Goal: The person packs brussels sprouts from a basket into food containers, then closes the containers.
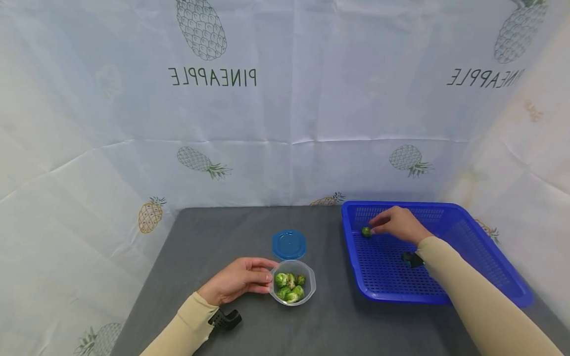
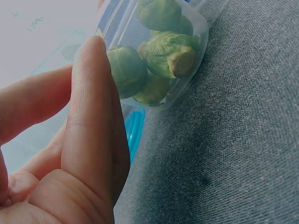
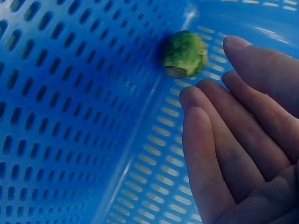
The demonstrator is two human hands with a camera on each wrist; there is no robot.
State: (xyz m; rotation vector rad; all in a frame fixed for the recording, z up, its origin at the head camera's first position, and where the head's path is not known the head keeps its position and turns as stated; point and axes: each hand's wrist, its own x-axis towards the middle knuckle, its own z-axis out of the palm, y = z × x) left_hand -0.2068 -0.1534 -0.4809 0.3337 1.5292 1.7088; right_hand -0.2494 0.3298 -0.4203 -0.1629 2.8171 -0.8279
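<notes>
My left hand [image 1: 242, 279] grips the left side of a clear plastic container [image 1: 310, 291], its thumb at the rim. Several Brussels sprouts [image 2: 170, 53] lie inside the container, seen through its wall in the left wrist view. Over the blue basket [image 1: 354, 257], my right hand [image 1: 398, 225] reaches down to one Brussels sprout [image 3: 184, 53] lying on the basket floor by the side wall. In the right wrist view the thumb and slightly bent fingers stand apart just beside this sprout, holding nothing.
A round blue lid [image 1: 289, 244] lies on the grey table [image 1: 213, 237] just behind the container. The basket's raised rim stands at the table's right side. A white pineapple-print curtain [image 1: 285, 109] hangs behind the table.
</notes>
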